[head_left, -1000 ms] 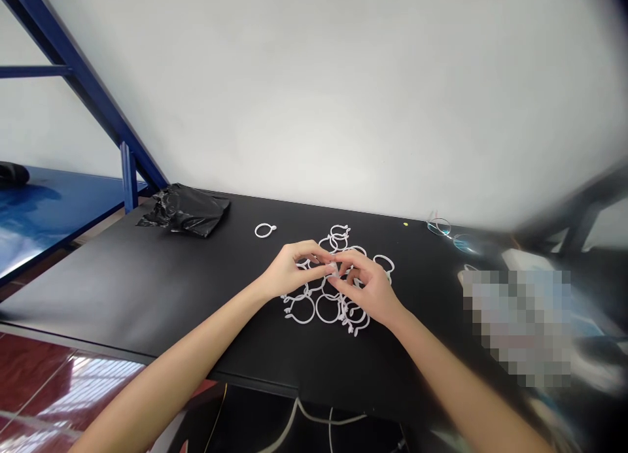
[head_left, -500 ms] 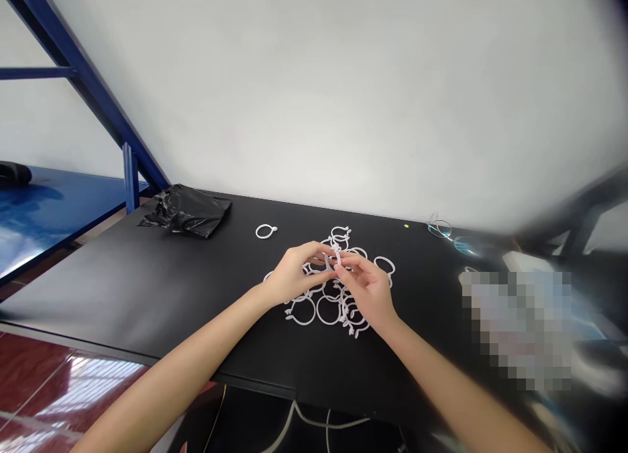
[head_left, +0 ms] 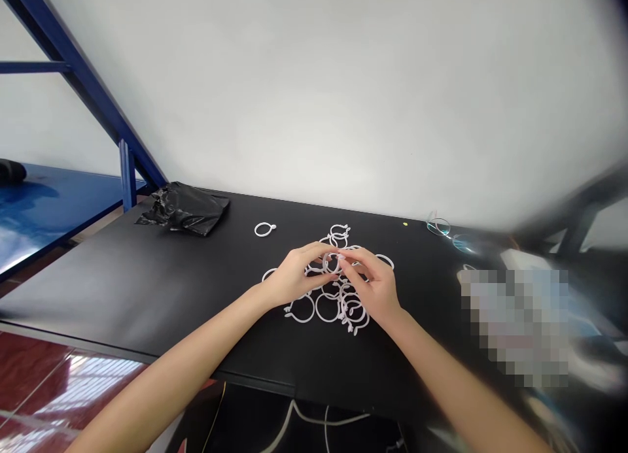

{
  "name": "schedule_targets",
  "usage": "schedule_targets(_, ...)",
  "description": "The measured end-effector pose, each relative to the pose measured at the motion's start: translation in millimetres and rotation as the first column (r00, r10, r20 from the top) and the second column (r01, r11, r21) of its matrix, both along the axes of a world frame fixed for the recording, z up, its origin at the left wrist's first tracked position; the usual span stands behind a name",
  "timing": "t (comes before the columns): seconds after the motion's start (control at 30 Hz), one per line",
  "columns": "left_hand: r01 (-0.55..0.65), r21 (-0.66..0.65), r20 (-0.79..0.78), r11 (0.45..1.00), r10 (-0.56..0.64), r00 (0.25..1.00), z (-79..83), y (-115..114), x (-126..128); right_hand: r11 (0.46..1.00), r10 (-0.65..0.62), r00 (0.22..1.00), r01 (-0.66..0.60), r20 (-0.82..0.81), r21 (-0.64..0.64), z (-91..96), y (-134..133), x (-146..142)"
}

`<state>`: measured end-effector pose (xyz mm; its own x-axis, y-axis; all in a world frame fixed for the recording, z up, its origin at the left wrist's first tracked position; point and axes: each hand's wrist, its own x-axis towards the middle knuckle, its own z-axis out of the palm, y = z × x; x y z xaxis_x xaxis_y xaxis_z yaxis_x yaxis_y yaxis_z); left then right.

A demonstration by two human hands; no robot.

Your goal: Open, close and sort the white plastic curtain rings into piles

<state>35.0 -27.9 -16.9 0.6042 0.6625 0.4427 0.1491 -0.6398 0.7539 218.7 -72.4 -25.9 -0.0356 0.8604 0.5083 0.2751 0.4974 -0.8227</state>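
Between my two hands is a white plastic ring (head_left: 333,264) with a clasp, held up over the heap. My left hand (head_left: 300,273) has its fingers round the ring's left side. From the right, my right hand (head_left: 373,280) pinches at the ring's top, near the clasp, which is partly hidden by fingertips. Below and around both hands lie several similar white rings (head_left: 328,308), many with small open clasps, partly covered by the hands. One separate ring (head_left: 263,229) lies flat to the left, its clasp looking closed.
A crumpled black plastic bag (head_left: 189,208) lies on the black table (head_left: 196,276) at the back left. Eyeglasses (head_left: 438,226) rest at the back right. A blurred, pixelated pack (head_left: 520,329) sits at the right. Cables (head_left: 289,420) hang below the front edge.
The held ring has turned from nearly edge-on to face me, showing its round opening. My right fingers have shifted slightly up along it. The view has moved very little.
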Motion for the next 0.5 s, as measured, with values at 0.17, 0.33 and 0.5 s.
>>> schedule_targets(0.17, 0.05, -0.022, -0.004, 0.999, -0.05, 0.999, 3.2, 1.2, -3.5, 1.0, 0.009, 1.0, -0.009, -0.012, 0.011, 1.9, -0.4, 1.6)
schedule_targets(0.33, 0.07, -0.066, -0.007, 0.995, -0.071, 0.997, 7.2, 1.5, -6.0, 0.993, 0.048, 0.986, -0.064, -0.157, -0.101, 0.8, 0.7, -1.5)
schedule_targets(0.5, 0.082, -0.072, -0.034, 0.994, -0.085, 0.996, 9.9, 3.6, -8.9, 0.978, 0.057, 0.967, -0.103, -0.247, -0.181, -0.7, 3.0, -0.9)
